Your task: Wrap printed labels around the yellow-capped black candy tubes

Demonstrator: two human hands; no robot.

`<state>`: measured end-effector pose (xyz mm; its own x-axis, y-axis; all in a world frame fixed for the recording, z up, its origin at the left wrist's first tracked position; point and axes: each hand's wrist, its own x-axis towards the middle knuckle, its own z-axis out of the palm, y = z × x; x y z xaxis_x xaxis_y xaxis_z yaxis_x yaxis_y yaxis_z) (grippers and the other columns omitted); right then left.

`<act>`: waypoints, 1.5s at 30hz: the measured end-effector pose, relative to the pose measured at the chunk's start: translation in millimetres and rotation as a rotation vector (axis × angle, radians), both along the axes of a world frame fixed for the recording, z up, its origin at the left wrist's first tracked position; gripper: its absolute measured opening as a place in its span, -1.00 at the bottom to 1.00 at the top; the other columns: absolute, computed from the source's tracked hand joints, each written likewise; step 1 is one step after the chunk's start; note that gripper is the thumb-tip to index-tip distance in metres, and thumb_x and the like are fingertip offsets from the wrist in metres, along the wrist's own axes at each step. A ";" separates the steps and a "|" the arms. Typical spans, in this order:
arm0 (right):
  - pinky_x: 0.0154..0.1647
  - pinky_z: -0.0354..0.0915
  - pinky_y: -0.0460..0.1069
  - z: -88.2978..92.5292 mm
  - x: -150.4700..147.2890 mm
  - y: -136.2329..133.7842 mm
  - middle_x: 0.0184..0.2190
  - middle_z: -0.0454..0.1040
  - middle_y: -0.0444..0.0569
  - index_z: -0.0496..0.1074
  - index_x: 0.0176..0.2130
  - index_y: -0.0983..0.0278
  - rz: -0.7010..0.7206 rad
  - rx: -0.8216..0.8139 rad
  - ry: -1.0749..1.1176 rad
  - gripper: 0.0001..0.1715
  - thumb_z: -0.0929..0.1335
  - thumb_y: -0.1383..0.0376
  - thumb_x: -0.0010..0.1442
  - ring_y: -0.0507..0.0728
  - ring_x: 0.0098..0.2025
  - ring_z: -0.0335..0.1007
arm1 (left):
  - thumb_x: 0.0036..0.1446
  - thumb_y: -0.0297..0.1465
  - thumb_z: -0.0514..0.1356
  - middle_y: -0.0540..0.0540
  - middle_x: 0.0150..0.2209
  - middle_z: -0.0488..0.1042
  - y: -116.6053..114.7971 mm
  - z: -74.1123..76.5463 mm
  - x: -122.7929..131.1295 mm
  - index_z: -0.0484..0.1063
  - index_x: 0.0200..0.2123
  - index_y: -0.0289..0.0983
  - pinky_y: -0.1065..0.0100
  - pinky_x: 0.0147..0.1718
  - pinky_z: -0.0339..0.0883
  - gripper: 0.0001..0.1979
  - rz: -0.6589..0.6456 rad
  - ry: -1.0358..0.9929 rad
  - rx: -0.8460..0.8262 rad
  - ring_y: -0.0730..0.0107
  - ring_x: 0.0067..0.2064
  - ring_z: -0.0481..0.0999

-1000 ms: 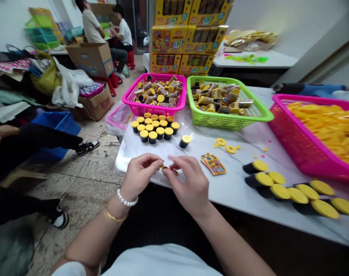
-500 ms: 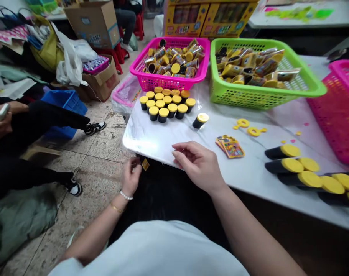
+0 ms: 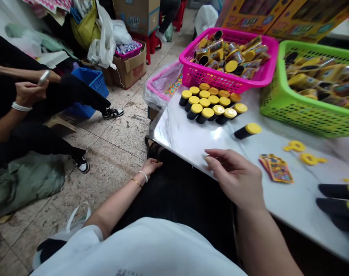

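My right hand [image 3: 237,176] hovers over the front edge of the white table [image 3: 177,132], thumb and forefinger drawn together in a pinch. Whatever lies between those fingertips is too small to make out. Below the table edge, beside my dark trousers, my left hand [image 3: 152,166] has its fingers closed, and their contents are hidden. Right of my right hand lies a small stack of printed cards [image 3: 278,168]. Beyond it is a single black tube with a yellow lid [image 3: 247,130], lying tilted. Several upright yellow-lidded black tubes [image 3: 206,113] stand grouped behind.
A pink basket [image 3: 220,81] and a green basket [image 3: 309,115] hold wrapped tubes. Yellow ring-shaped plastic pieces [image 3: 310,158] and more black tubes [image 3: 335,189] lie to the right. A seated person [image 3: 27,94] holds a phone at left, near a blue crate [image 3: 95,86].
The view has swung left, so the table sits farther right. A small yellow piece seen at my left fingertips no longer shows. My right hand keeps nearly the same pose.
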<state>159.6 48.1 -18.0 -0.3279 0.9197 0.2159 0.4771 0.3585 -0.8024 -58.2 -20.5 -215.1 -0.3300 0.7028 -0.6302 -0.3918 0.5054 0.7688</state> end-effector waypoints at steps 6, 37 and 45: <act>-0.47 0.41 -0.01 6.1 1.2 -4.1 -0.37 0.58 -0.04 0.61 -0.20 0.21 0.007 -0.082 0.084 -0.76 0.44 0.12 0.22 0.06 -0.48 0.47 | -0.09 -0.27 0.49 0.03 -0.54 0.44 -13.8 45.9 2.2 0.45 -0.40 -0.32 0.43 -0.43 0.28 -0.66 0.075 0.072 0.035 0.51 -0.49 0.38; -0.68 0.21 -0.14 35.4 -1.7 -3.6 -0.63 0.48 -0.15 0.56 -0.40 0.29 0.173 -0.525 0.171 -0.66 0.47 0.05 0.14 -0.04 -0.68 0.26 | 0.11 -0.16 0.33 0.02 -0.51 0.43 21.0 233.2 24.6 0.43 -0.39 -0.31 0.51 -0.58 0.24 -0.68 -0.353 0.232 0.526 0.59 -0.57 0.35; -0.57 0.43 -0.11 31.9 -12.0 -20.0 -0.51 0.59 -0.09 0.57 -0.32 0.27 0.064 -0.426 0.331 -0.70 0.51 0.07 0.14 0.00 -0.59 0.44 | 0.07 -0.18 0.37 -0.02 -0.51 0.49 2.0 222.8 29.4 0.49 -0.40 -0.34 0.49 -0.56 0.22 -0.69 -0.448 0.154 0.445 0.56 -0.54 0.35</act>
<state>147.6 28.1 14.0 -0.3643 0.9286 -0.0704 0.1617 -0.0114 -0.9868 -28.8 -18.5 7.7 -0.0071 0.9764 -0.2160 -0.0859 0.2147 0.9729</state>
